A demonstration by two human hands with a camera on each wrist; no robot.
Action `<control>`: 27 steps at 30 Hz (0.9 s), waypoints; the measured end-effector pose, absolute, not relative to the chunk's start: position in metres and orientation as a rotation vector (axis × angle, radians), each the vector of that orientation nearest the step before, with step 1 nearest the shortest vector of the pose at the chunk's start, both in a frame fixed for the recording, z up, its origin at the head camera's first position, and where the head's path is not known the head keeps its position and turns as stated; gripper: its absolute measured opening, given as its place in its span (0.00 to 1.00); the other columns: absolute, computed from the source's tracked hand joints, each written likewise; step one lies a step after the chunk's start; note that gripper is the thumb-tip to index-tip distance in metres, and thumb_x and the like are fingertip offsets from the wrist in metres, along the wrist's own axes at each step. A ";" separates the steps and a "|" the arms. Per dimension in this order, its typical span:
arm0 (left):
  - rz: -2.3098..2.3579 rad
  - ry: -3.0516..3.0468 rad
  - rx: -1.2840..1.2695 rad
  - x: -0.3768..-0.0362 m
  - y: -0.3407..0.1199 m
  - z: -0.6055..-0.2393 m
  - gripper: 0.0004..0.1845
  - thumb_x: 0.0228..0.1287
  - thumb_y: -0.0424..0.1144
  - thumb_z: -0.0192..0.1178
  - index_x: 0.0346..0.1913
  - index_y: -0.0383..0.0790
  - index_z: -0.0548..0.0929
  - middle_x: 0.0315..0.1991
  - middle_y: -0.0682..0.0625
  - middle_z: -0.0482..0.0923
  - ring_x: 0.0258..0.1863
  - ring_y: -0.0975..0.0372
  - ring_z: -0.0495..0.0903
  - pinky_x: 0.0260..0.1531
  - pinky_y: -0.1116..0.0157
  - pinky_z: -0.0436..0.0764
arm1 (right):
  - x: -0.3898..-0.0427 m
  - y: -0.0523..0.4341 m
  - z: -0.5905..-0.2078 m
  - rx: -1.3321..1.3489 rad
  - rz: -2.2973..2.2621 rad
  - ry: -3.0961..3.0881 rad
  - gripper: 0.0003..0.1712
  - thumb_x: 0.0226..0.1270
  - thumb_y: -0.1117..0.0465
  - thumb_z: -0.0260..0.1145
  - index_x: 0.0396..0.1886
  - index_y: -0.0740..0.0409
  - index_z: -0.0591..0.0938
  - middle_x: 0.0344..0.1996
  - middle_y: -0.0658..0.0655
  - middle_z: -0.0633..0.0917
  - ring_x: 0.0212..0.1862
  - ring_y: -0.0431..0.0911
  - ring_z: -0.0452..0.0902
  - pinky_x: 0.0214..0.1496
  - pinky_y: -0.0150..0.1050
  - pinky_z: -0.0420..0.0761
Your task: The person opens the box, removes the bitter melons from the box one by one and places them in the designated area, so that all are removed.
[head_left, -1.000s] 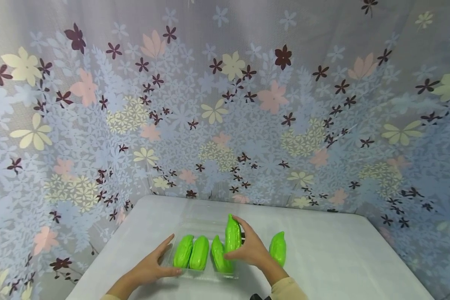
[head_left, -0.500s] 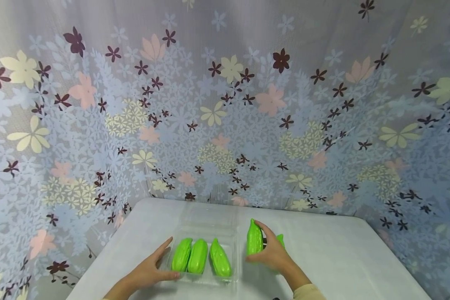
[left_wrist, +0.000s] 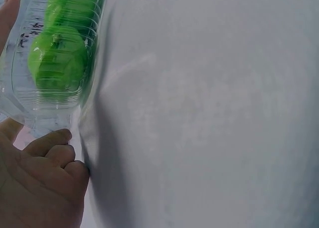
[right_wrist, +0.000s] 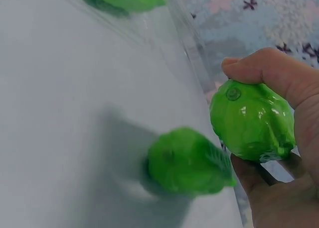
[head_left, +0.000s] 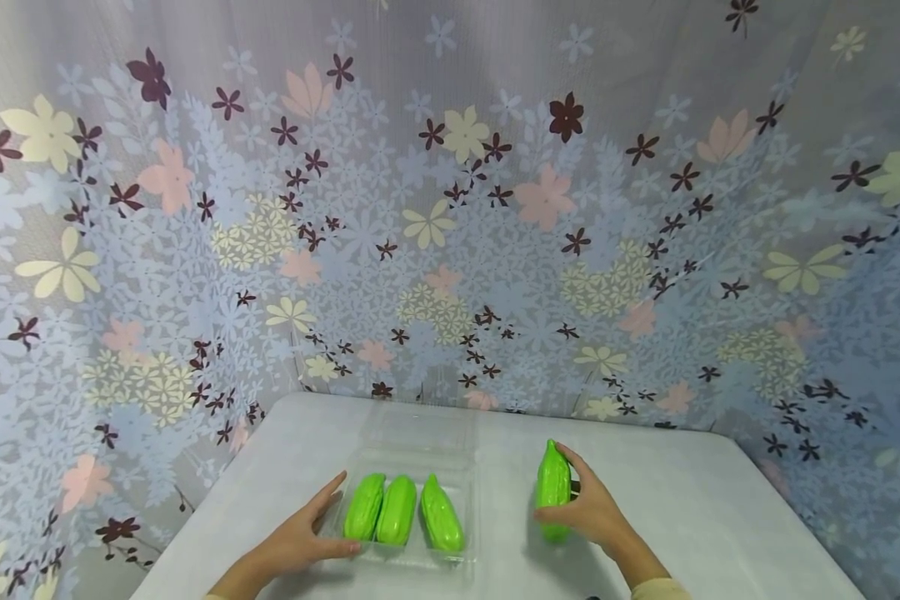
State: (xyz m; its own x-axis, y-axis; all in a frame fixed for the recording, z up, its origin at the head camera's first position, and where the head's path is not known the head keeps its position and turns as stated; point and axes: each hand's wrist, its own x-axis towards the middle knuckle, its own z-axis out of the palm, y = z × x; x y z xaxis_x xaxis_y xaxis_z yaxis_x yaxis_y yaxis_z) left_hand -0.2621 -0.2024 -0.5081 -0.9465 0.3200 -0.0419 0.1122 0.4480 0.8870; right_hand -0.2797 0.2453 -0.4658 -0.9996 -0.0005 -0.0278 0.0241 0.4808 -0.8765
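Observation:
My right hand (head_left: 596,510) grips a shiny green bitter gourd (head_left: 552,482) between thumb and fingers, right of the box. In the right wrist view that held gourd (right_wrist: 251,121) is raised above a second bitter gourd (right_wrist: 187,161) lying on the table. From the head this lower gourd is mostly covered by the held one. Three more bitter gourds (head_left: 396,510) lie side by side in a clear plastic box (head_left: 420,560). My left hand (head_left: 296,537) holds the box's left side, thumb at the front corner. The left wrist view shows its fingers (left_wrist: 55,141) beside the box end.
The box's clear lid (head_left: 420,429) is folded back behind it on the white table (head_left: 660,483). A floral curtain (head_left: 450,250) hangs behind the table's far edge. A gap separates the middle and right gourds in the box.
My right hand has carried the held bitter gourd out of the box's right side and rightward, over the gourd lying on the table. My left hand has stayed at the box.

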 end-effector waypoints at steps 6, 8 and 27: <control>1.519 2.486 0.379 -0.260 -0.200 -0.506 0.59 0.56 0.47 0.77 0.82 0.42 0.47 0.75 0.25 0.50 0.75 0.35 0.48 0.72 0.41 0.54 | -0.278 0.270 -0.469 0.097 -1.535 2.689 0.71 0.41 0.58 0.87 0.81 0.50 0.52 0.74 0.71 0.59 0.64 0.70 0.68 0.53 0.56 0.83; 1.523 2.482 0.381 -0.260 -0.200 -0.506 0.59 0.56 0.47 0.77 0.82 0.42 0.47 0.75 0.25 0.50 0.75 0.35 0.48 0.72 0.41 0.53 | -0.278 0.277 -0.472 0.115 -1.515 2.696 0.71 0.41 0.58 0.87 0.81 0.51 0.52 0.74 0.70 0.59 0.64 0.71 0.68 0.55 0.57 0.82; 1.486 2.515 0.368 -0.263 -0.201 -0.509 0.60 0.55 0.48 0.77 0.82 0.43 0.47 0.74 0.25 0.52 0.74 0.35 0.50 0.71 0.41 0.55 | -0.290 0.296 -0.500 0.205 -1.243 2.703 0.76 0.32 0.54 0.90 0.79 0.60 0.55 0.72 0.77 0.59 0.67 0.75 0.61 0.66 0.72 0.63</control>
State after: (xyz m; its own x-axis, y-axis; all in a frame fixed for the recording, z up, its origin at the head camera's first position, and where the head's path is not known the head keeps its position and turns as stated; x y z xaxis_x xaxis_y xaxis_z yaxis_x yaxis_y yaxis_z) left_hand -0.2629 -0.2014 -0.5094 -0.9497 0.3103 -0.0424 0.1126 0.4646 0.8783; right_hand -0.2899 0.2959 -0.4997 -0.9778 0.0575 -0.2014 0.1903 0.6454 -0.7397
